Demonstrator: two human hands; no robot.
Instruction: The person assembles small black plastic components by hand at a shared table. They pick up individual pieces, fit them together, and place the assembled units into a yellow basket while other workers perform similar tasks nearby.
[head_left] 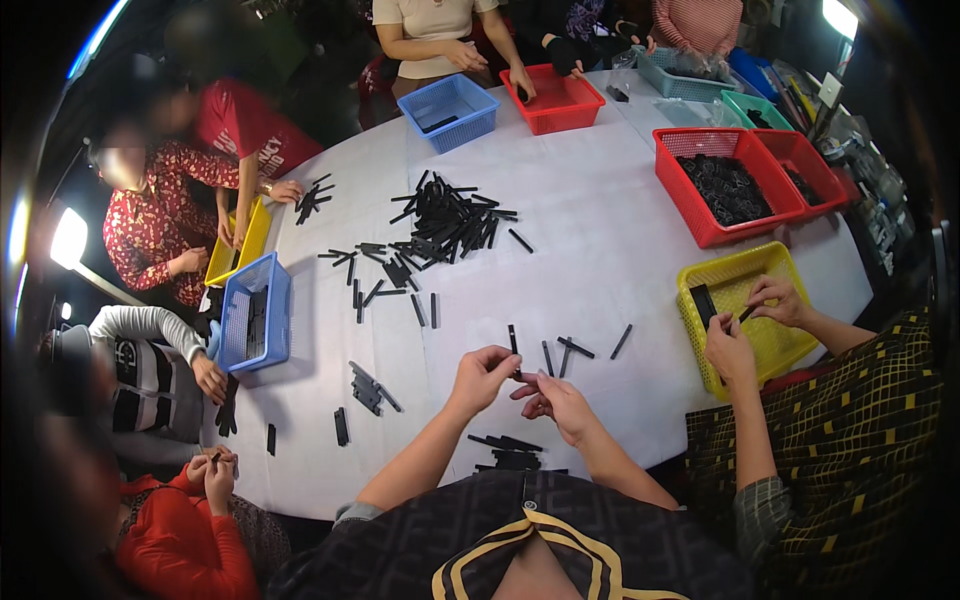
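Near the table's front edge, my left hand pinches a slim black strip, which stands upright from its fingertips. My right hand is just beside it, fingers apart, with a fingertip close to the strip's lower end. Whether it touches the strip is hard to see. Several loose black strips lie just beyond my hands. Between my forearms and close to my body is a small pile of black strips.
A large heap of black strips covers the table's middle. At right, a co-worker's hands hold black pieces over a yellow basket. A red basket holds dark parts. Other people work around a blue basket at left.
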